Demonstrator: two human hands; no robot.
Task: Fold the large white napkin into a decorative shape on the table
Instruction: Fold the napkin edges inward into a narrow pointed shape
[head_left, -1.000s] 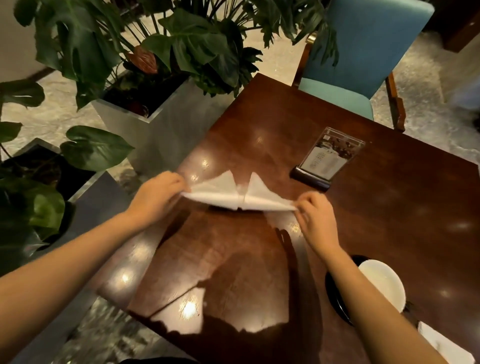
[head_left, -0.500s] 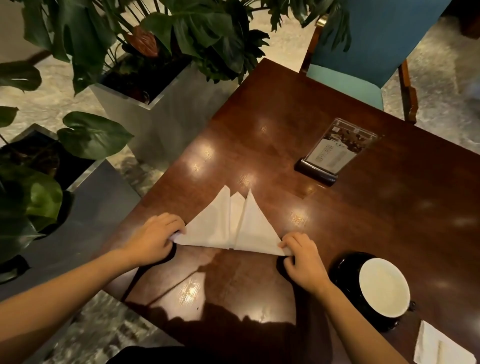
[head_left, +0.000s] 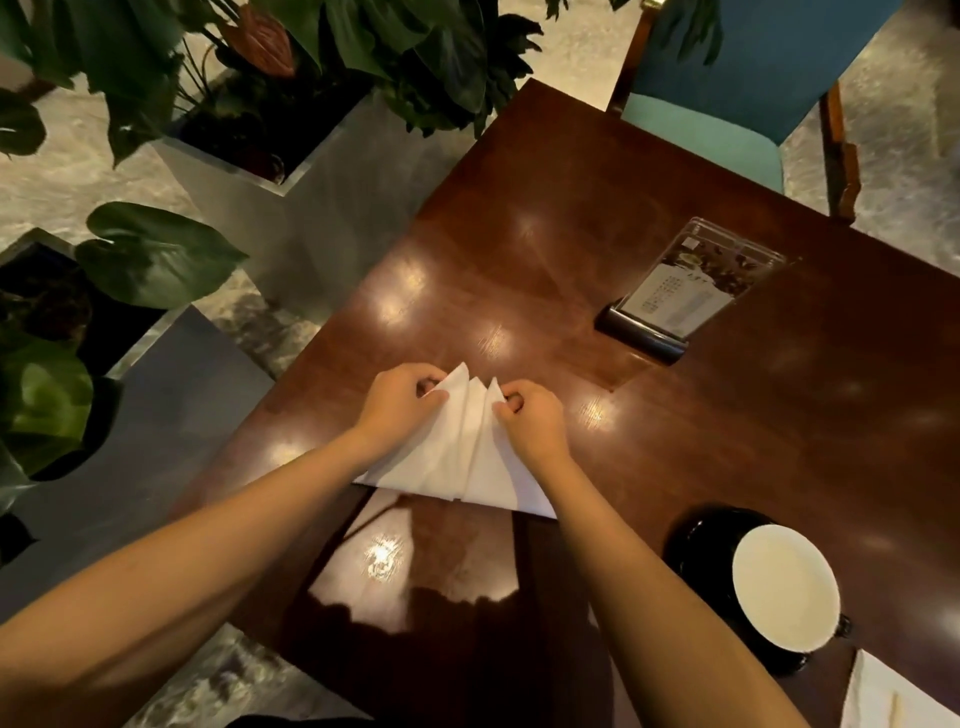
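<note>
The white napkin (head_left: 464, 457) lies flat on the dark wooden table (head_left: 561, 234), folded into a wide triangle with two peaked flaps and a shorter point between them. My left hand (head_left: 397, 405) pinches the tip of the left flap. My right hand (head_left: 530, 421) pinches the tip of the right flap. Both forearms cross the napkin's lower corners, so those corners are partly hidden.
A clear menu stand (head_left: 680, 291) on a black base stands at the back right. A white dish on a black saucer (head_left: 784, 584) sits near the right front, with a second white napkin (head_left: 893, 701) beside it. Planters (head_left: 291, 208) line the left; a teal chair (head_left: 727, 98) stands behind.
Both hands have left the napkin's bottom corners and moved up to the tips of the two flaps. The napkin now lies flat; one second ago it was lifted off the table.
</note>
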